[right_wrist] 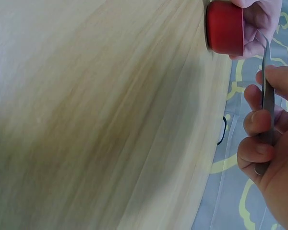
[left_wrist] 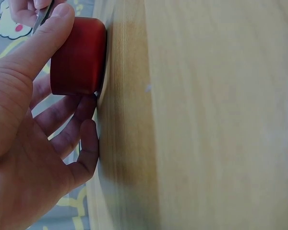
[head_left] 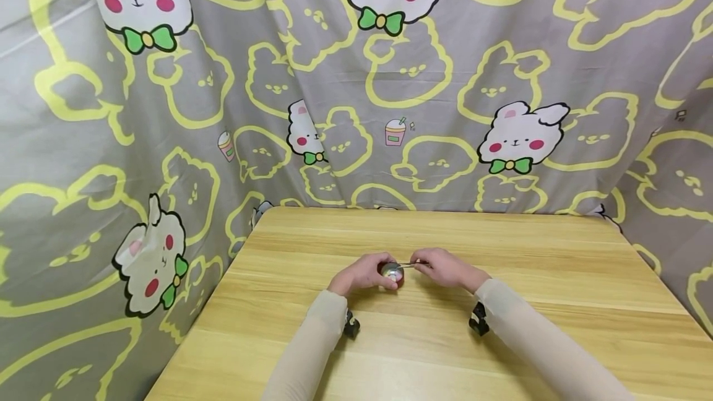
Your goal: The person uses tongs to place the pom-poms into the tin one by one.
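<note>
A small red cup with a shiny metal inside stands on the wooden table near its middle. My left hand grips the cup, thumb over its top edge and fingers curled around its far side. My right hand pinches the thin handle of a metal spoon. The spoon's handle reaches left to the cup's mouth. Its tip is hidden, so I cannot tell whether it is inside the cup. Both hands almost touch over the cup.
A grey curtain with yellow and white rabbit prints hangs behind and on both sides of the table. The table's left edge and far edge are in view. Bare wood surrounds the hands.
</note>
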The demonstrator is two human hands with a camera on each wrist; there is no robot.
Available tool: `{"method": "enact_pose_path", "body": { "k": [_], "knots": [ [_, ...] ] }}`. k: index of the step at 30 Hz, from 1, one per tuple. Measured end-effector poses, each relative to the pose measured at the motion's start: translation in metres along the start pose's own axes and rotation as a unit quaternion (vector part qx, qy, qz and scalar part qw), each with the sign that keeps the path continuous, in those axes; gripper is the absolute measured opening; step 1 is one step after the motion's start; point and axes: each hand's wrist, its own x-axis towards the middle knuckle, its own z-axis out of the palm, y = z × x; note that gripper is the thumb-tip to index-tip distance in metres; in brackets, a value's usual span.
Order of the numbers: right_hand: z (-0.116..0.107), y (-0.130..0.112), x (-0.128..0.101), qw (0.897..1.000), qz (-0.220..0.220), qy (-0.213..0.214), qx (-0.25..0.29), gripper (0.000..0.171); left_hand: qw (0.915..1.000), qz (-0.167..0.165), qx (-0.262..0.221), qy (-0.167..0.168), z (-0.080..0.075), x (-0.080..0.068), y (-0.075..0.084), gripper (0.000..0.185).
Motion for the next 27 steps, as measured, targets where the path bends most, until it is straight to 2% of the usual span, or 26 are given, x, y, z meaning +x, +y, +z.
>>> {"method": "enact_pose_path", "body": {
  "k": [5, 12, 20, 27],
  "knots": [
    [-0.004, 0.003, -0.005, 1.000, 0.017, 0.000, 0.007, 0.011, 1.0000, -0.001, 0.006, 0.000, 0.000, 0.000, 0.001, 0.040],
    [-0.011, 0.012, -0.017, 1.000, 0.019, 0.009, 0.002, 0.008, 1.0000, 0.000, 0.001, 0.002, 0.001, 0.000, 0.001, 0.040],
    [-0.010, 0.028, -0.035, 0.998, 0.029, 0.040, -0.033, 0.008, 0.9999, -0.010, -0.009, -0.004, 0.001, -0.003, 0.002, 0.043],
    [-0.012, 0.038, -0.051, 0.997, 0.033, 0.054, -0.032, 0.007, 0.9999, -0.006, -0.008, -0.007, 0.000, -0.003, 0.003, 0.044]
  ]
}}
